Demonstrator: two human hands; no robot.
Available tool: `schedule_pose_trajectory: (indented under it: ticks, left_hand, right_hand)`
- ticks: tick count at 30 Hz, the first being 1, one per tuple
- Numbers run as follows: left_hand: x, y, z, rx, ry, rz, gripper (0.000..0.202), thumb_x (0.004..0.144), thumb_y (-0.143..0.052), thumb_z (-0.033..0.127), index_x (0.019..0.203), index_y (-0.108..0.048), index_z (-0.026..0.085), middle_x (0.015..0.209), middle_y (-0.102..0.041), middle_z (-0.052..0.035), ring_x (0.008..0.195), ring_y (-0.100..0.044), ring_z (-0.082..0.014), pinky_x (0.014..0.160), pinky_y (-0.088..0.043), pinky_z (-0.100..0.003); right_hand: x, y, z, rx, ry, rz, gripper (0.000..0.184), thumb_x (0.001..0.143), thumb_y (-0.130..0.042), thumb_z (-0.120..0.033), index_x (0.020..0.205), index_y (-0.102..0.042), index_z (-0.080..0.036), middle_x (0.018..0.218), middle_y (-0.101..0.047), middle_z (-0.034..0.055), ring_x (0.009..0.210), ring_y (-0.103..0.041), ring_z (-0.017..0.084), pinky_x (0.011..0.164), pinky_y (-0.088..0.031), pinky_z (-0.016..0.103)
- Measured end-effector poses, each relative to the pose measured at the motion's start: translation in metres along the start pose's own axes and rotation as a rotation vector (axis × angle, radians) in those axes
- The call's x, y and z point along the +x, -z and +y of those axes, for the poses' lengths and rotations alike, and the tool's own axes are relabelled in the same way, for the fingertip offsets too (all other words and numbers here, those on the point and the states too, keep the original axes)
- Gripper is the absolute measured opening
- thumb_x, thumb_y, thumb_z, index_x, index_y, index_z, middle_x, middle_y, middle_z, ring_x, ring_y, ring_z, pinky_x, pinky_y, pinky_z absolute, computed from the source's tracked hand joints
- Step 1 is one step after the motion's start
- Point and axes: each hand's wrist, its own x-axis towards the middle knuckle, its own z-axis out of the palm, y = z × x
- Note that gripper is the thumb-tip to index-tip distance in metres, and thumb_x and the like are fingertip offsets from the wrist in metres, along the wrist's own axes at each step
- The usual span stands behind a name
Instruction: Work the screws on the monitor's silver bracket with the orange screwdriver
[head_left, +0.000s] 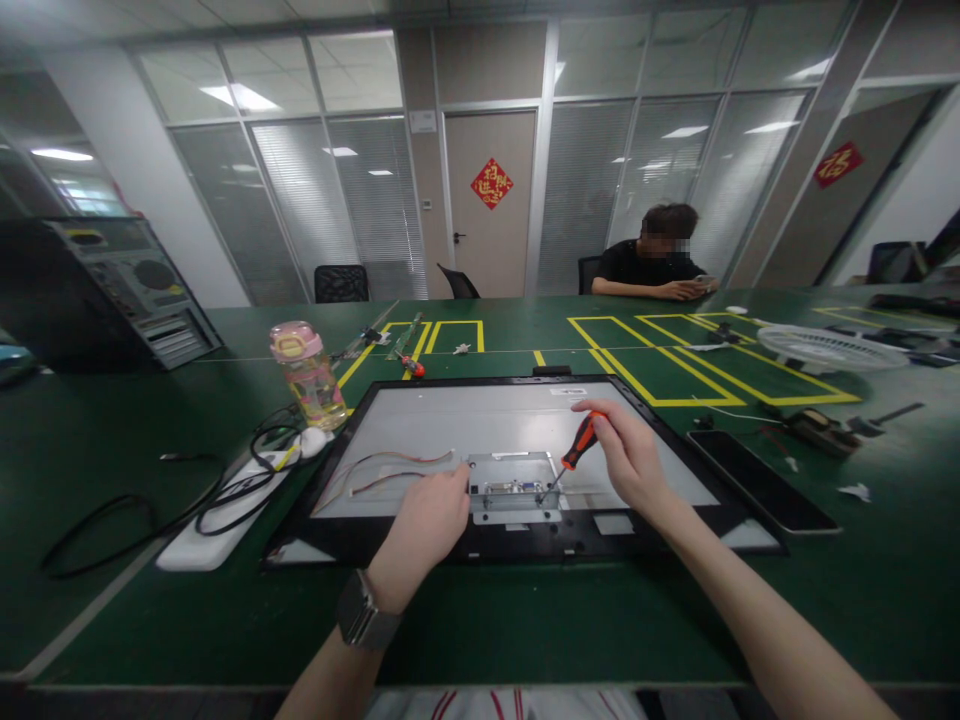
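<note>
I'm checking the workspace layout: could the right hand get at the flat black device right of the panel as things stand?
Probably yes: the flat black device lies uncovered, with nothing visible blocking the right hand. That hand holds a screwdriver, though, so it isn't free.

Your left forearm [330,680] and right forearm [772,610] cut by bottom edge, tower [154,290] cut by left edge, contact at your driver [579,443] tip too small to tell, label [568,392] print illegible.

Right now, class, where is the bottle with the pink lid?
In the head view, the bottle stands left of centre on the green table, between the computer tower and the black-framed panel.
</note>
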Motion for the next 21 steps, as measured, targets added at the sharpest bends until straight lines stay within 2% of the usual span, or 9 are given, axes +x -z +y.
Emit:
schedule_pose_trajectory:
  ticks: [5,10,13,17,21]
  left_hand:
    - [0.0001,-0.0011,-0.0005,0.002,-0.009,0.005,0.024,0.092,-0.036,0.016,0.104,-0.058,0.017,0.09,-0.071,-0.0109,0.085,-0.07,-0.0275,0.072,-0.053,-0.037]
    - [-0.0001,0.0005,0.0001,-0.006,-0.001,-0.003,0.025,0.093,-0.036,0.016,0.106,-0.057,0.017,0.091,-0.071,-0.0106,0.086,-0.07,-0.0267,0.073,-0.052,-0.036]
    - [-0.0004,0.0022,0.0011,-0.014,0.004,-0.019,0.025,0.094,-0.036,0.016,0.107,-0.057,0.017,0.09,-0.071,-0.0105,0.086,-0.07,-0.026,0.074,-0.052,-0.035]
    - [-0.0012,0.0039,0.0022,-0.01,0.018,-0.037,0.025,0.094,-0.036,0.016,0.108,-0.057,0.016,0.092,-0.07,-0.0114,0.089,-0.069,-0.0258,0.075,-0.051,-0.034]
    - [-0.0014,0.0041,0.0021,-0.012,0.009,-0.034,0.026,0.094,-0.035,0.016,0.108,-0.056,0.017,0.092,-0.07,-0.0113,0.087,-0.069,-0.0265,0.074,-0.052,-0.036]
  right_hand:
    - [0.0002,0.0011,-0.0027,-0.044,0.023,-0.01,0.013,0.092,-0.052,-0.028,0.093,-0.063,-0.021,0.07,-0.064,0.0013,0.055,-0.053,0.015,0.056,-0.043,0.028]
    - [-0.0033,-0.0036,-0.0013,0.033,0.02,-0.018,0.018,0.097,-0.041,-0.026,0.105,-0.056,-0.021,0.069,-0.062,0.0007,0.06,-0.058,0.016,0.058,-0.045,0.027]
    - [-0.0027,-0.0034,-0.0026,0.011,0.04,0.006,0.017,0.096,-0.042,-0.028,0.098,-0.057,-0.021,0.068,-0.061,0.0008,0.059,-0.055,0.016,0.057,-0.044,0.028]
    - [0.0003,-0.0008,-0.0075,-0.023,0.057,0.028,0.009,0.089,-0.056,-0.029,0.087,-0.062,-0.022,0.066,-0.059,0.0004,0.056,-0.049,0.016,0.056,-0.041,0.029]
    - [-0.0002,-0.0015,-0.0066,0.049,0.008,0.012,0.016,0.094,-0.048,-0.027,0.092,-0.063,-0.021,0.068,-0.06,0.0015,0.059,-0.054,0.017,0.058,-0.043,0.03]
